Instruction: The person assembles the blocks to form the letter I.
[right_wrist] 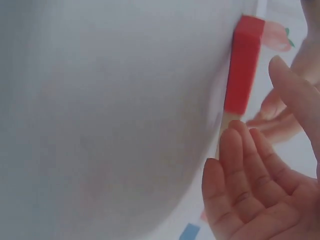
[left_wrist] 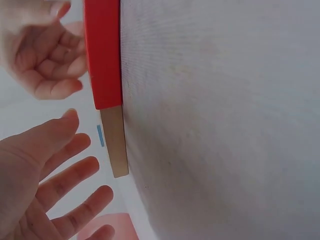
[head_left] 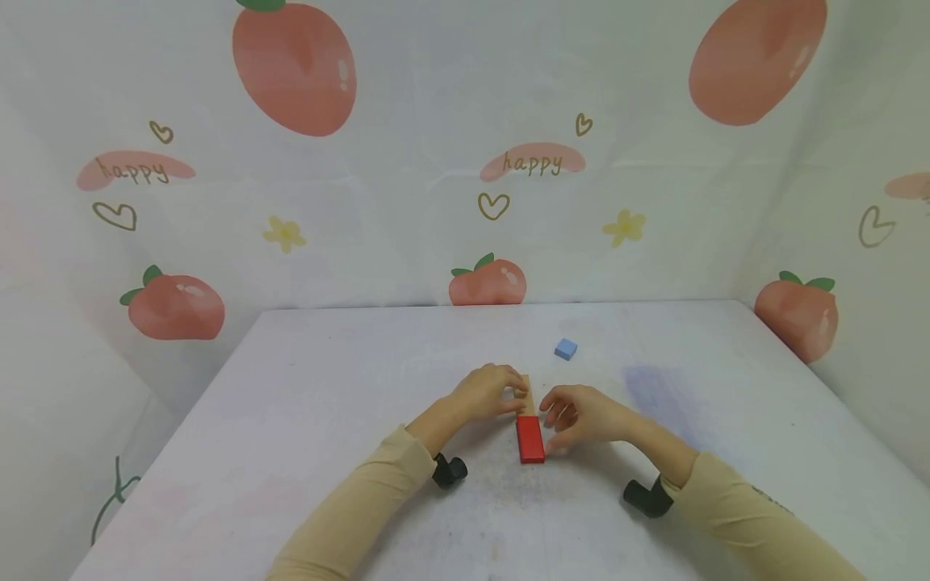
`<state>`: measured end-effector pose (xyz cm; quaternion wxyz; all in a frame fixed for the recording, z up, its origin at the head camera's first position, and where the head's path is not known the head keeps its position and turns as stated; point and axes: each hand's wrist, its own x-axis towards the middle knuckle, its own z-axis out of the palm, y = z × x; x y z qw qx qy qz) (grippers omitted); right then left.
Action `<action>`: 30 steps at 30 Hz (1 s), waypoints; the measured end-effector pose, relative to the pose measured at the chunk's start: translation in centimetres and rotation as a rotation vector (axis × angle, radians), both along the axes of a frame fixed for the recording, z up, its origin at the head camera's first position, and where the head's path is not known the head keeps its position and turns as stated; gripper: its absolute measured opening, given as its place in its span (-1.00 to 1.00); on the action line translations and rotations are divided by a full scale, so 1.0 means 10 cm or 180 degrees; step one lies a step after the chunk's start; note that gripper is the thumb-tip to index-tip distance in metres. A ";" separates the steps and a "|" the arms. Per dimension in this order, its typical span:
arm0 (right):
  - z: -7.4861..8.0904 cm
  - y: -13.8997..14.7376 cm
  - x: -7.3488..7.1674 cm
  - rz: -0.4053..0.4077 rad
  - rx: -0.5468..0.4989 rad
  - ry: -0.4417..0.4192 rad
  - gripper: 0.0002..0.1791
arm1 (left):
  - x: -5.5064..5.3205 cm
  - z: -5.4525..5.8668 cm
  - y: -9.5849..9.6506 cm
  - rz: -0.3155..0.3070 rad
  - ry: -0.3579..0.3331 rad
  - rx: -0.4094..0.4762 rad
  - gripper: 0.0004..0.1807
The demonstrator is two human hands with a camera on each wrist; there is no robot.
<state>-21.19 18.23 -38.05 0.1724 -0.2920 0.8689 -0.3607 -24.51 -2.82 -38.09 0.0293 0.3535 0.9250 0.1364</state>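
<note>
A red rectangular block [head_left: 530,440] lies flat on the table, end to end with a plain wooden block [head_left: 529,397] on its far side. My left hand [head_left: 485,393] hovers at the wooden block's left, overlapping it in the head view. Its fingers are spread and loosely bent in the left wrist view, with a gap to the wooden block [left_wrist: 114,142]. To the right of both blocks is my right hand [head_left: 584,413], fingers loosely bent and nothing held. In the right wrist view its fingertips partly hide the wooden block, just below the red block [right_wrist: 244,67].
A small blue block [head_left: 566,349] sits farther back on the white-covered table [head_left: 363,363], a little right of the pair. A white curtain [head_left: 407,161] printed with fruit and hearts surrounds the table's back and sides.
</note>
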 end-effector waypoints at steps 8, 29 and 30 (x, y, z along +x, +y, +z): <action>0.00 0.13 -0.19 -0.0306 0.0037 0.0258 -0.62 | 0.13 0.00 -0.04 0.0017 0.0028 -0.0119 -0.66; -0.01 0.37 -0.50 -0.0901 0.0193 0.0524 -0.74 | 0.36 0.01 0.04 0.0328 0.0055 -0.0509 -0.43; -0.01 0.37 -0.51 -0.0915 0.0193 0.0513 -0.73 | 0.36 0.00 0.04 0.0329 0.0057 -0.0505 -0.43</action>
